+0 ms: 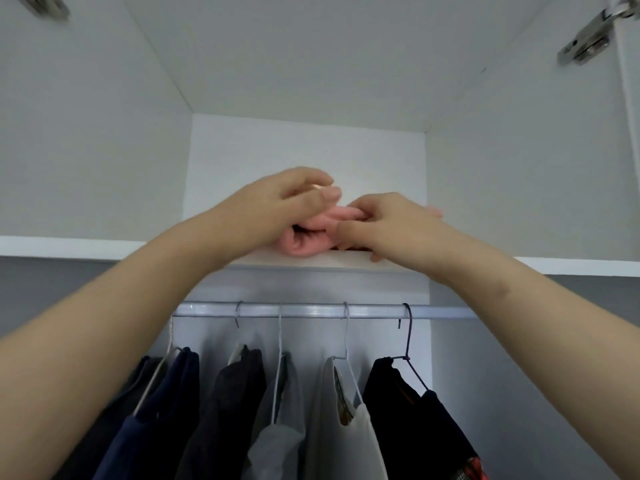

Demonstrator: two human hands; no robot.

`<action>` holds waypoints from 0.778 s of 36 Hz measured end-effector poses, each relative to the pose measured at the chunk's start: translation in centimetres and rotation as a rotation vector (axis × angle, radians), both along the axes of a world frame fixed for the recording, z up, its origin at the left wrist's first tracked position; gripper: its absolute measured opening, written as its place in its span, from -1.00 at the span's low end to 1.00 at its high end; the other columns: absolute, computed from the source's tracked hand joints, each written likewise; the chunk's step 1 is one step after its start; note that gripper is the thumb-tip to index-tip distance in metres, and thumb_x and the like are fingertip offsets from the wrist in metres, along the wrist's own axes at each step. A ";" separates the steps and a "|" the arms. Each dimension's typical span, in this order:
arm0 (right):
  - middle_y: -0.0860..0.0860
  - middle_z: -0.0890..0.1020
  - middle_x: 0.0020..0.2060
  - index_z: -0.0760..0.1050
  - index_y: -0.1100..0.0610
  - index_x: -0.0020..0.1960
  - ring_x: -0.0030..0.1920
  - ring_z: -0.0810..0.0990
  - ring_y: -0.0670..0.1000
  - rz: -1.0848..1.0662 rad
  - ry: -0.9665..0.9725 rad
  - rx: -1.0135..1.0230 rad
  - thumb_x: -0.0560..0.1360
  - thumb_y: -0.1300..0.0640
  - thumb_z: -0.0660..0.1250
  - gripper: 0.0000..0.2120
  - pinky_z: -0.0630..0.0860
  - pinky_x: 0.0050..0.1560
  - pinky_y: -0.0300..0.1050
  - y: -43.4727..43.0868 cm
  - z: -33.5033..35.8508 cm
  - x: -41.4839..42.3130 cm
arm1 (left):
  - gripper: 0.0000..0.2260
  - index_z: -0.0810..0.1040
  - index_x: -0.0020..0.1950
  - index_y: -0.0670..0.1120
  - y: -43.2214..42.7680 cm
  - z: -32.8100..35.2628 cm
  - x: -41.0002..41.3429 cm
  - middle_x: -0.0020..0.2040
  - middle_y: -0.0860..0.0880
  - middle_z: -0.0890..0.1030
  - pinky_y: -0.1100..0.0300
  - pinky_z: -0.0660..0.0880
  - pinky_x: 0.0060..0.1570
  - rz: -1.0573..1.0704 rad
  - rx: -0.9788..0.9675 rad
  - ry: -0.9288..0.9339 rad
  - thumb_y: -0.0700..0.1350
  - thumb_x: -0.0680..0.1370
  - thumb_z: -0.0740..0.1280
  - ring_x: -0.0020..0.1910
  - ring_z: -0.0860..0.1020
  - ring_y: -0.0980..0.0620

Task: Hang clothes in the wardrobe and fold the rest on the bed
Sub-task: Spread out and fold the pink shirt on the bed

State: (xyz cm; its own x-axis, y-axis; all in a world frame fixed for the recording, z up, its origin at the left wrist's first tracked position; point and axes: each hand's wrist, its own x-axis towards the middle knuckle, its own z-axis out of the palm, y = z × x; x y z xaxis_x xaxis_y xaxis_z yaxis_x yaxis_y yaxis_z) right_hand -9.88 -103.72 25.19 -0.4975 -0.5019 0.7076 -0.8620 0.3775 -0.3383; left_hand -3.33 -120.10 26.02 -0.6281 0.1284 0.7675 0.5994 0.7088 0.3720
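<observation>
A folded pink cloth [304, 242] lies at the front edge of the wardrobe's upper shelf [346, 262]. Both arms reach up to it. My left hand [277, 206] curls over the cloth's left top, fingers bent around a fold. My right hand [384, 223] pinches a pink fold at the cloth's middle and covers its right side. Much of the cloth is hidden behind both hands. Below the shelf, a metal rail [311, 310] carries several garments on hangers.
Hanging from the rail are dark blue [152, 410], dark grey [235, 386], light grey [277, 441], white [343, 434] and black [415, 420] clothes. White wardrobe walls close in left and right. A door hinge [588, 39] sits at top right.
</observation>
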 end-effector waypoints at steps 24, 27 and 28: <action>-0.03 0.48 0.05 0.43 0.04 -0.07 0.07 0.45 0.06 -0.173 0.409 0.024 0.37 0.09 0.38 -0.82 0.45 0.00 -0.08 -4.4 0.6 -1.1 | -0.86 0.55 -0.15 0.07 -10.4 0.6 2.0 0.13 0.00 0.60 0.12 0.42 0.11 0.791 -0.259 0.018 -0.16 0.47 0.25 0.10 0.49 -0.04; -0.09 0.50 -0.12 0.38 -0.01 0.08 -0.11 0.48 -0.04 -0.037 0.140 0.030 0.41 0.07 0.39 -0.70 0.38 -0.22 -0.25 -4.1 1.1 -0.4 | -0.77 0.53 -0.09 0.14 -10.3 -0.1 2.2 0.12 0.09 0.57 0.16 0.41 0.08 0.586 -0.212 -0.007 0.12 0.32 0.20 0.12 0.50 0.02; -0.10 0.51 -0.05 0.37 -0.07 0.17 -0.05 0.47 -0.05 -0.036 0.113 0.088 0.42 0.03 0.39 -0.64 0.36 -0.16 -0.25 -3.8 1.1 -0.3 | -0.68 0.50 -0.02 0.15 -10.3 -0.4 2.1 0.06 0.11 0.58 0.20 0.40 0.00 0.559 -0.270 -0.038 0.20 0.31 0.18 0.06 0.50 0.04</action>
